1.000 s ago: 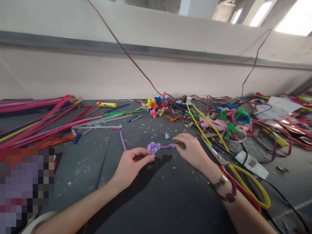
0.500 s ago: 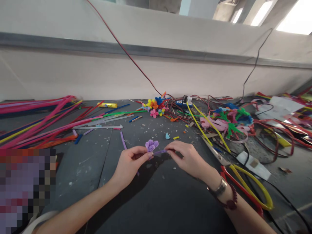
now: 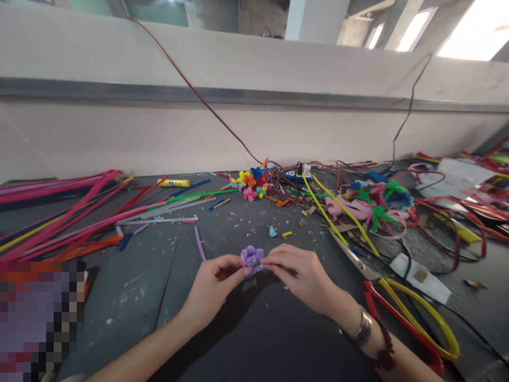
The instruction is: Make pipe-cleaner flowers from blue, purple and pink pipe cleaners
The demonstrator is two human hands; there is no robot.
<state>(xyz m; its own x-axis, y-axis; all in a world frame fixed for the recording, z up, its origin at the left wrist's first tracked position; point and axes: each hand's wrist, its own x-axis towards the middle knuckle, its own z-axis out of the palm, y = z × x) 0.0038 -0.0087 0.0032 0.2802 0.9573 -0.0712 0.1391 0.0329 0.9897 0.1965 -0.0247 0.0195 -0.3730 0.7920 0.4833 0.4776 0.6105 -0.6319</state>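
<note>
A purple pipe-cleaner flower (image 3: 250, 256) sits between my two hands above the dark worktop (image 3: 131, 297). My left hand (image 3: 212, 289) grips it from below, and my right hand (image 3: 298, 273) pinches its short purple stem with the fingertips. The fingers of both hands nearly meet under the bloom and hide most of the stem. A thin purple pipe-cleaner piece (image 3: 200, 244) lies on the worktop, up and left of my left hand. Closest to my right wrist are large scissors (image 3: 358, 263) with red and yellow handles.
Long pink, red and yellow pipe cleaners (image 3: 67, 217) lie at the left. A bunch of coloured pipe-cleaner flowers (image 3: 250, 183) stands at the back, next to a yellow glue stick (image 3: 174, 183), a power strip (image 3: 298, 172) and tangled wires. Further pipe-cleaner flowers (image 3: 377, 201) lie at the right.
My hands have moved closer together around the flower, and the stem that showed between them is now mostly hidden. The view has tilted slightly.
</note>
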